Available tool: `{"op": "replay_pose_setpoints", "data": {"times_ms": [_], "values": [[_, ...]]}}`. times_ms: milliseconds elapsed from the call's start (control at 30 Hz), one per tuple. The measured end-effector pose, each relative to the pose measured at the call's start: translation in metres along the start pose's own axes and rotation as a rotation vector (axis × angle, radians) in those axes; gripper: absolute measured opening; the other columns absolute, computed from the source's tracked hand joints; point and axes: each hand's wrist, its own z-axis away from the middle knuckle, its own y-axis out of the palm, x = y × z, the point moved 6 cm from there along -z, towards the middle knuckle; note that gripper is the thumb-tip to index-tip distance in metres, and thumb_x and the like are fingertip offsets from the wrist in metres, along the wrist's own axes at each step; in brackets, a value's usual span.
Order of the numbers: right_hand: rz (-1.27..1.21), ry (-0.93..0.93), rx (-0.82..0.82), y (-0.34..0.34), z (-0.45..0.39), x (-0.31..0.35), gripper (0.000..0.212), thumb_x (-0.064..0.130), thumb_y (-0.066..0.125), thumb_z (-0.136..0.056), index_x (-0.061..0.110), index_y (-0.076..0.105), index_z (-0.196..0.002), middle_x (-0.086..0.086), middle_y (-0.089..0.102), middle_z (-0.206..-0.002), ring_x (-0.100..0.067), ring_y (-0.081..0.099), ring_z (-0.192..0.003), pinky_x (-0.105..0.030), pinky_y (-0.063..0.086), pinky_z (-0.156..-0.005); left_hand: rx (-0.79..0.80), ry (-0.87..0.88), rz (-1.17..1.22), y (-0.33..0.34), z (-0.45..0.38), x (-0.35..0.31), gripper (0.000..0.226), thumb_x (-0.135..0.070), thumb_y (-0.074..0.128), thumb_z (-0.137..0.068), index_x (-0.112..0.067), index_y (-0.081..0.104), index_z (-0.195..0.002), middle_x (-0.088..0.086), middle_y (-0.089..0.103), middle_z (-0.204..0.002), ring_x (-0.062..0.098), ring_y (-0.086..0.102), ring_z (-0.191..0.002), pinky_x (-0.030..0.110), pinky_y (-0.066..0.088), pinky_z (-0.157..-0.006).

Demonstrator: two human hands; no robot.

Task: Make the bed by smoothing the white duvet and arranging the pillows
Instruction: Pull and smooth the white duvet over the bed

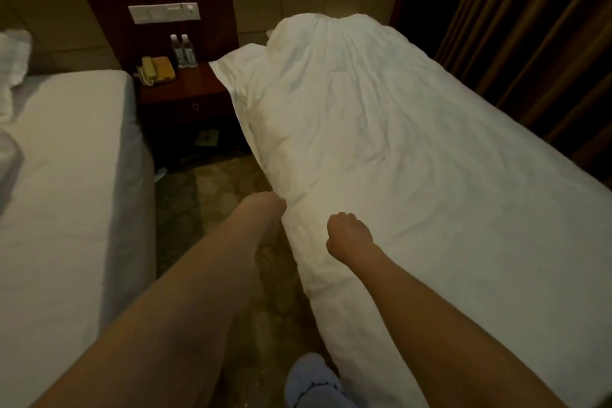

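At the bottom edge, between the two beds, a pale blue shoe [313, 381] stands on the patterned carpet [212, 182], close against the hanging side of the white duvet [397, 149]. Both bare forearms reach forward from there. Of the two hands, the right hand [346, 237] sits on the near left edge of the duvet with its fingers curled into a fist, the cloth puckered under the knuckles; it appears to pinch a fold, though the fingertips are hidden. The left hand [270, 205] goes down at the duvet's side edge and its fingers are tucked out of sight behind the cloth, so I cannot tell whether they are spread or gripping.

Beyond the hands the duvet covers the right-hand bed almost fully, creased along its length, hanging over the left side and bunched into a mound at the head end. A pillow corner [231, 64] pokes out from under it at the upper left, overhanging the dark wooden nightstand [185, 89]. On the nightstand stand a yellowish telephone [155, 71] and two water bottles [183, 51], side by side. Above them a switch panel [164, 12] is fixed to the wall. To the left lies a second bed [66, 175] with a bare white sheet and crumpled white linen [11, 56] at its far corner. Brown curtains [543, 43] hang along the right.
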Motion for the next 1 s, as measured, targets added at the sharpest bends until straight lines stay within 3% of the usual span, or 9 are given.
{"op": "replay_pose_setpoints", "data": {"times_ms": [300,600,733,1000], "values": [[-0.037,0.056,0.072,-0.033,-0.218,0.036,0.025,0.005,0.045,-0.092,0.002,0.052,-0.116,-0.014,0.051,-0.122,-0.026,0.048,-0.114,-0.03,0.042,-0.091,-0.01,0.056,-0.04,-0.063,-0.173,0.123,0.052,-0.022,0.059,-0.091,-0.012,0.041,-0.138,0.008,0.046,-0.136,0.025,0.047,-0.123,0.033,0.041,-0.102],[-0.079,0.009,0.08,-0.112,-0.434,0.108,0.012,0.008,0.049,-0.092,0.008,0.054,-0.102,-0.012,0.054,-0.118,-0.024,0.051,-0.109,-0.028,0.043,-0.087,-0.024,-0.021,-0.092,-0.172,-0.314,0.306,0.044,-0.017,0.059,-0.09,-0.01,0.048,-0.132,0.009,0.051,-0.13,0.026,0.052,-0.117,0.033,0.043,-0.093],[-0.098,0.046,0.038,-0.14,-0.539,0.124,0.01,0.01,0.048,-0.093,0.007,0.053,-0.101,-0.011,0.053,-0.117,-0.024,0.05,-0.109,-0.027,0.042,-0.085,-0.03,0.04,-0.131,-0.215,-0.403,0.374,0.043,-0.015,0.059,-0.089,-0.01,0.046,-0.129,0.01,0.05,-0.123,0.026,0.053,-0.109,0.032,0.045,-0.08],[-0.108,0.223,0.084,-0.176,-0.741,0.129,0.008,0.004,0.044,-0.091,0.01,0.047,-0.096,-0.013,0.053,-0.118,-0.027,0.049,-0.111,-0.029,0.042,-0.085,-0.087,0.191,-0.244,-0.283,-0.604,0.47,0.029,-0.011,0.057,-0.086,-0.009,0.052,-0.115,0.008,0.054,-0.114,0.024,0.056,-0.104,0.03,0.044,-0.078]]}}
